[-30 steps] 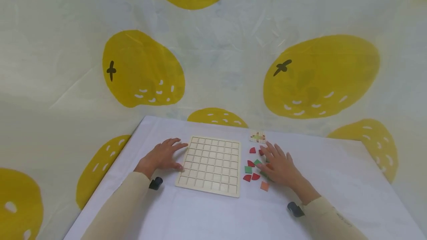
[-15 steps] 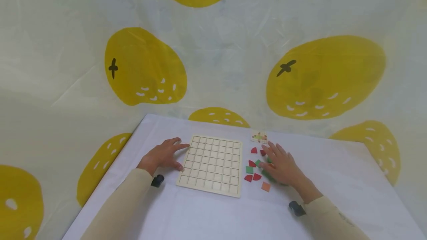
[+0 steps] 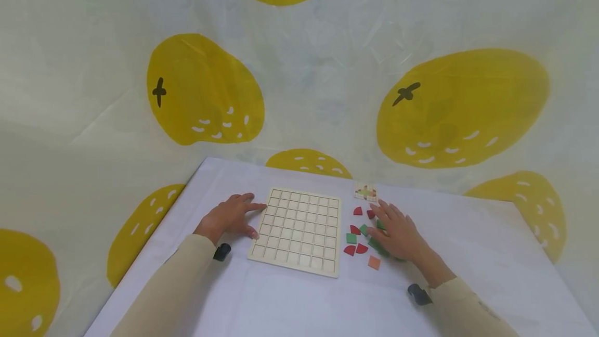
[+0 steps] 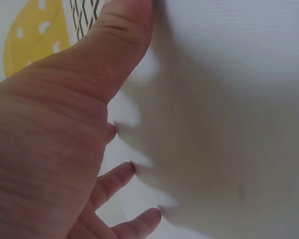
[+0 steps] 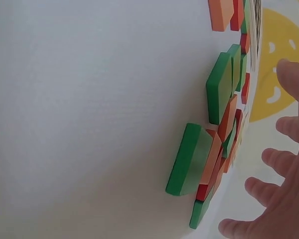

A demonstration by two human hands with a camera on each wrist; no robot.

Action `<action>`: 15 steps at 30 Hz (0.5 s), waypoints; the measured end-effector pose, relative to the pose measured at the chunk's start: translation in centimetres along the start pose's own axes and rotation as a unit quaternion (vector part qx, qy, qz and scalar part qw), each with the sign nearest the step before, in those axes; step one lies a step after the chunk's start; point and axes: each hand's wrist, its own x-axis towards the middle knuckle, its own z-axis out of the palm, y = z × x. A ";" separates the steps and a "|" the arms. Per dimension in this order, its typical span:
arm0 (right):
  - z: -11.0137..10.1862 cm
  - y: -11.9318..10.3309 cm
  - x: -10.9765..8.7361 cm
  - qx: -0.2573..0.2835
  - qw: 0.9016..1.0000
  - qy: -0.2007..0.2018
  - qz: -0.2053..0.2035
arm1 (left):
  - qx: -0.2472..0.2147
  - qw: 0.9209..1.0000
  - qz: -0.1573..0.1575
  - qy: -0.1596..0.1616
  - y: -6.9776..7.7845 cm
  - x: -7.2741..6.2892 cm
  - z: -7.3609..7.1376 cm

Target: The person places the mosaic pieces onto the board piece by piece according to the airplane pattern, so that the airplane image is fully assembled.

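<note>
A pale wooden grid board (image 3: 295,232) lies flat on the white-covered table. Its left edge is met by the spread thumb and forefinger of my left hand (image 3: 228,217). Several red, green and orange pieces lie loose to the right of the board, among them a green square (image 3: 351,238), a red quarter-round (image 3: 362,248) and an orange square (image 3: 374,262). My right hand (image 3: 396,232) hovers palm down over this group with fingers extended, hiding part of it. In the right wrist view a thick green piece (image 5: 189,159) lies nearest, apart from the fingers (image 5: 279,162). Neither hand grips anything.
A small pattern card (image 3: 365,192) lies beyond the pieces, near the table's back edge. Behind the table (image 3: 281,306) hangs a pale curtain (image 3: 318,92) with big yellow fruit prints. A dark wrist camera (image 3: 222,252) sits below the left wrist.
The right hand has shifted slightly over the pieces, baring more of the green ones beside its thumb. The left hand keeps its place at the board's edge. The head view has drifted slightly.
</note>
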 end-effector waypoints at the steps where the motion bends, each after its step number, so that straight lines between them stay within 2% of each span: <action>1: 0.0 0.0 0.0 0.001 1.000 0.000 0.001 | -0.003 1.000 0.001 -0.001 0.0 0.0 0.0; 9: 0.1 0.3 0.1 0.006 1.000 0.012 -0.001 | 0.006 1.000 0.016 0.014 0.2 0.0 -0.1; 15: 0.2 0.2 0.3 0.018 1.000 0.000 0.008 | 0.019 0.999 0.014 0.022 0.2 -0.1 0.1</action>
